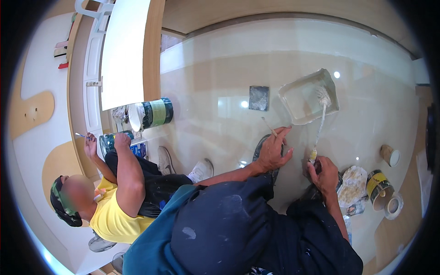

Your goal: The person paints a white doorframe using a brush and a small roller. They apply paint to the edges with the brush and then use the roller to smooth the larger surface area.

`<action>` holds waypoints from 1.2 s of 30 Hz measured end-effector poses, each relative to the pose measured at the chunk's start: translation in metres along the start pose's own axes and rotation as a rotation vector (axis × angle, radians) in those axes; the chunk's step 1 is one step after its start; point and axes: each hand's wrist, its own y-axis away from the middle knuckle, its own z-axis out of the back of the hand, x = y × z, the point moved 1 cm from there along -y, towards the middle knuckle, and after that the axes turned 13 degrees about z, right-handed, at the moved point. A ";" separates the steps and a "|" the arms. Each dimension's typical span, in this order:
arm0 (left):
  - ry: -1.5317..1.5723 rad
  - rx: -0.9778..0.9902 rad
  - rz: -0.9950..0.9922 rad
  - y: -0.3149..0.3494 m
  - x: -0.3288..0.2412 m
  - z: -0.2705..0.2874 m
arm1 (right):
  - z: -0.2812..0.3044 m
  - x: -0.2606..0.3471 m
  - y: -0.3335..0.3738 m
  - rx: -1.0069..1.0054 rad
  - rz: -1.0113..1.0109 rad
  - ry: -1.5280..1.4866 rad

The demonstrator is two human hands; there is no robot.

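Yellow at its near end, the roller (320, 124) is stretching from the right hand (324, 175), closed around it, into the far tray (295, 107); the left hand (274, 153) is pinching a thin stick (268, 125).

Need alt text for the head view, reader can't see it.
A right hand grips a paint roller with its head in a shallow tray on a shiny floor, while the left hand holds a thin stick. At left, another person in a yellow shirt is beside a green-banded can.
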 end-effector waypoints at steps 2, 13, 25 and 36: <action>-0.003 0.003 0.008 0.001 0.000 0.000 | 0.001 0.001 0.000 0.002 -0.022 0.001; 0.139 0.034 0.097 0.000 0.000 0.009 | -0.008 -0.015 0.000 -0.270 -0.218 -0.205; 0.703 0.149 0.224 0.051 -0.089 0.108 | 0.009 0.071 -0.090 -0.293 0.353 -0.475; 0.551 -0.020 0.207 0.092 -0.036 0.054 | -0.006 0.045 -0.016 0.044 0.485 -0.244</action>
